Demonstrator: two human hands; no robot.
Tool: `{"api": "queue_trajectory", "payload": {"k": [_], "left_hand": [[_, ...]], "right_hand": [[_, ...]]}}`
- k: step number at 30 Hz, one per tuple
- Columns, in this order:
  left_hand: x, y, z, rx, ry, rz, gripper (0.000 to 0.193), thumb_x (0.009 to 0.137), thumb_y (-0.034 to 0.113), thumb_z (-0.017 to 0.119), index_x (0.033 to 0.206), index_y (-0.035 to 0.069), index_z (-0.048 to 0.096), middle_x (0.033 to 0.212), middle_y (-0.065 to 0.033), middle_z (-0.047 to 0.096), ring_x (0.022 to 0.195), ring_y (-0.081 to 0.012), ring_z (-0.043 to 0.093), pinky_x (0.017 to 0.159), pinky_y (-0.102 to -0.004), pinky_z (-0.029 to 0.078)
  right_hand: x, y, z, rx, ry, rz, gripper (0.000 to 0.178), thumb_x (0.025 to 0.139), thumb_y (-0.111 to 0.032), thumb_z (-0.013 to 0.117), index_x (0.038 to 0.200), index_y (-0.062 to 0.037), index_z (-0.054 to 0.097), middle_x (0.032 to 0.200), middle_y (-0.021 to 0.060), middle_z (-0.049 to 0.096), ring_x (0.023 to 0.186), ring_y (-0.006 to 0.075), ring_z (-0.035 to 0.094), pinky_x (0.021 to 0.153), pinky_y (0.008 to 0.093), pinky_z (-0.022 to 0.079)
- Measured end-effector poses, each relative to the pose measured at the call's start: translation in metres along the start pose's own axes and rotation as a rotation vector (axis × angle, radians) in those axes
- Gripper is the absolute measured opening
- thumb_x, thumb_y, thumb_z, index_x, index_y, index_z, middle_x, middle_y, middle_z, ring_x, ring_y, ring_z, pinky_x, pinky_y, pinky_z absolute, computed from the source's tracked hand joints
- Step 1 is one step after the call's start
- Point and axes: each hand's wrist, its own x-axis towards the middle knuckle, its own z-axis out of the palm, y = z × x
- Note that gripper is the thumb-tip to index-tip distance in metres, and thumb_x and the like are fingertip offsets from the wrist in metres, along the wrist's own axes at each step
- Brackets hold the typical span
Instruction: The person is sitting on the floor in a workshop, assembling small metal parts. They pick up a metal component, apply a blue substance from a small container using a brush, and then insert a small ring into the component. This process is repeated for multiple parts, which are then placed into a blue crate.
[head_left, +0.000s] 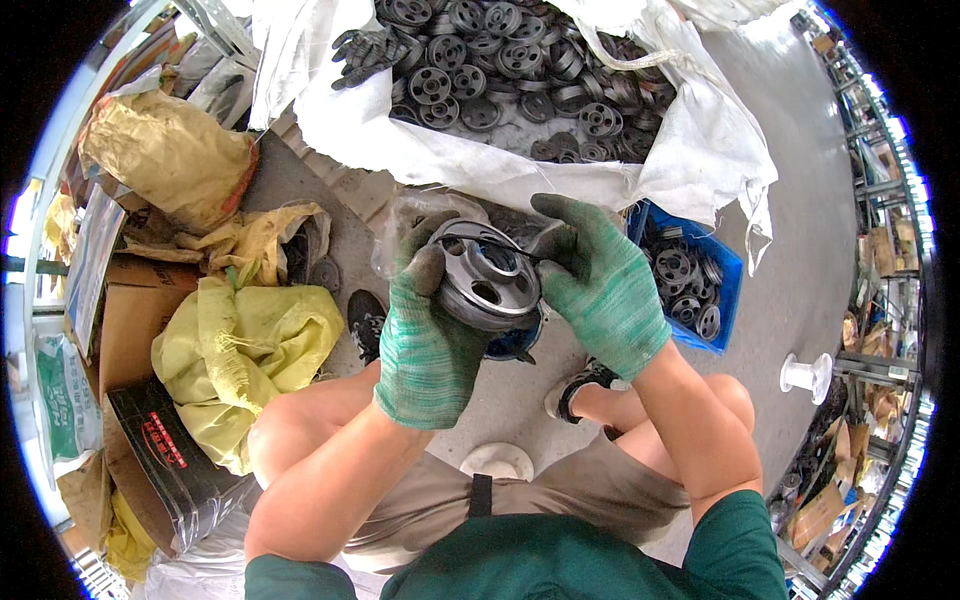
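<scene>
Both hands wear green knitted gloves with dark fingers and are raised above the floor [520,418], between the knees and the far white sack.

The left hand [432,345] grasps a grey metal wheel [513,292] from its left and near sides, with the thumb at the left rim. The wheel is tilted, with its face up, and shows a raised centre hub and several openings around it. The right hand [608,285] is at the right of the wheel and pinches the right end of a thin dark strip [487,240]. The strip crosses the far part of the wheel's face; its exact kind cannot be told. The right index finger is extended toward the far left.

Surrounding items:
- Far: the open white sack [440,160] contains many dark wheels [430,86]. 1 dark glove [368,58] lies at the left of this pile.
- Right: a blue crate [734,300] contains further wheels.
- Below the held wheel: a blue object [514,345], mostly hidden.
- Left: a yellow sack [270,340] lies beside an open cardboard box [135,320]. A tan sack [170,155] is at the far left.
</scene>
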Motion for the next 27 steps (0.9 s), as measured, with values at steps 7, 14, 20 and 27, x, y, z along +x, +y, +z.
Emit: {"api": "queue_trajectory", "payload": {"k": [7, 14, 20, 27], "left_hand": [[-0.013, -0.006, 0.004, 0.052, -0.075, -0.09, 0.069, 0.095, 0.05, 0.062, 0.149, 0.011, 0.043, 0.138, -0.0123, 0.059, 0.124, -0.0256, 0.061, 0.104, -0.0419, 0.054], [-0.015, -0.001, 0.01, 0.248, -0.247, -0.191, 0.096, 0.083, 0.051, 0.068, 0.162, 0.015, 0.027, 0.153, -0.0189, 0.048, 0.128, -0.0343, 0.061, 0.106, -0.0509, 0.054], [-0.015, 0.003, 0.011, 0.203, -0.249, -0.13, 0.109, 0.079, 0.048, 0.072, 0.165, 0.009, 0.018, 0.149, -0.0181, 0.051, 0.13, -0.0272, 0.057, 0.11, -0.0387, 0.048], [-0.019, 0.017, 0.013, 0.322, -0.297, -0.155, 0.122, 0.075, 0.044, 0.083, 0.166, 0.012, 0.009, 0.144, -0.0203, 0.055, 0.127, -0.0299, 0.06, 0.109, -0.0417, 0.049]], "right_hand": [[0.008, -0.015, -0.011, -0.124, 0.001, -0.002, 0.048, 0.085, 0.001, 0.065, 0.132, -0.0021, 0.061, 0.091, 0.0045, 0.066, 0.082, 0.0093, 0.061, 0.076, 0.0254, 0.052], [0.011, -0.024, -0.019, -0.146, -0.007, -0.033, 0.043, 0.085, -0.007, 0.07, 0.127, -0.0032, 0.064, 0.096, 0.0097, 0.071, 0.084, 0.0136, 0.067, 0.08, 0.0295, 0.055], [0.003, -0.015, -0.042, 0.096, -0.22, -0.052, 0.034, 0.091, -0.007, 0.07, 0.125, -0.0037, 0.068, 0.106, 0.0062, 0.074, 0.095, 0.0105, 0.067, 0.086, 0.0287, 0.055], [0.001, -0.013, -0.049, -0.191, -0.391, -0.436, 0.042, 0.088, -0.009, 0.073, 0.129, -0.0073, 0.067, 0.118, 0.0165, 0.065, 0.108, 0.032, 0.066, 0.093, 0.0393, 0.054]]}}
